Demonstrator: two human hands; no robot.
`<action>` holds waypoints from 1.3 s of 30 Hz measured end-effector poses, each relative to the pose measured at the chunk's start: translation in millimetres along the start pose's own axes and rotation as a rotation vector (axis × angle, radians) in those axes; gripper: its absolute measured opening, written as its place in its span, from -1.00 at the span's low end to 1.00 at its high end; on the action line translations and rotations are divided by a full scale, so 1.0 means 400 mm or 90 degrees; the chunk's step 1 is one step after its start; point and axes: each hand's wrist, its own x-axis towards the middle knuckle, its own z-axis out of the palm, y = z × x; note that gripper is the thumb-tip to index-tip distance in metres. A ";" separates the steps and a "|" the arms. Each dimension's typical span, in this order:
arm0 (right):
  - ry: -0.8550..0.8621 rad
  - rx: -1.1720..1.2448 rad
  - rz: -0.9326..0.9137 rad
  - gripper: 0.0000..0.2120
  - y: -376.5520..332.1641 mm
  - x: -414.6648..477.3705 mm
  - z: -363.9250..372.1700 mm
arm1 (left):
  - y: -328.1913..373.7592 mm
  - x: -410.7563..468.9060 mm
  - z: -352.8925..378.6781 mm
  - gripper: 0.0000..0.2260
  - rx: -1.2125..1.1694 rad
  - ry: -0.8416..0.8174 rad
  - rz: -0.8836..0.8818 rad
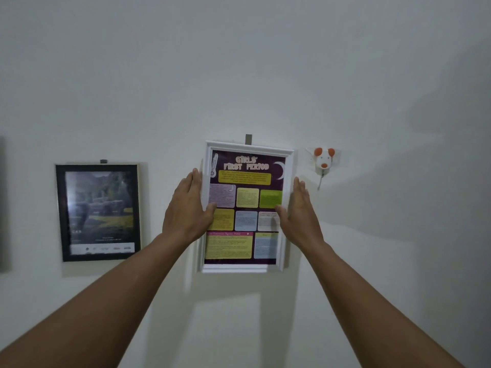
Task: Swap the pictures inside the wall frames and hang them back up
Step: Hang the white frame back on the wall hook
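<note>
A white frame (248,146) holds a purple poster (245,208) with yellow, green and blue text boxes, and it rests against the white wall, slightly tilted. My left hand (188,211) grips its left edge, thumb over the glass. My right hand (299,212) grips its right edge the same way. A grey hanger tab (248,139) shows just above the frame's top edge. To the left hangs a black frame (98,212) with a dark landscape picture, apart from both hands.
A white and orange animal-shaped wall hook (323,160) sticks out just right of the white frame. A dark object's edge (2,203) shows at the far left. The wall around is bare.
</note>
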 end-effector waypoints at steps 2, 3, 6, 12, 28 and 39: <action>-0.021 -0.015 -0.014 -0.23 -0.005 -0.003 -0.005 | 0.004 0.004 -0.007 -0.24 -0.001 -0.013 0.008; -0.029 -0.022 -0.019 -0.24 -0.006 -0.004 -0.006 | 0.006 0.004 -0.008 -0.25 0.003 -0.020 0.009; -0.029 -0.017 -0.020 -0.23 -0.004 0.001 -0.004 | 0.006 0.008 -0.003 -0.26 0.007 -0.021 0.003; -0.010 -0.037 -0.029 -0.25 0.015 0.004 0.000 | 0.005 0.011 0.012 -0.29 0.039 -0.007 -0.003; -0.004 -0.068 -0.059 -0.24 0.037 0.010 0.006 | 0.010 0.004 0.026 -0.29 0.052 0.029 0.004; 0.011 -0.055 -0.060 -0.24 0.037 0.015 0.019 | -0.002 0.007 0.023 -0.28 0.060 0.015 0.013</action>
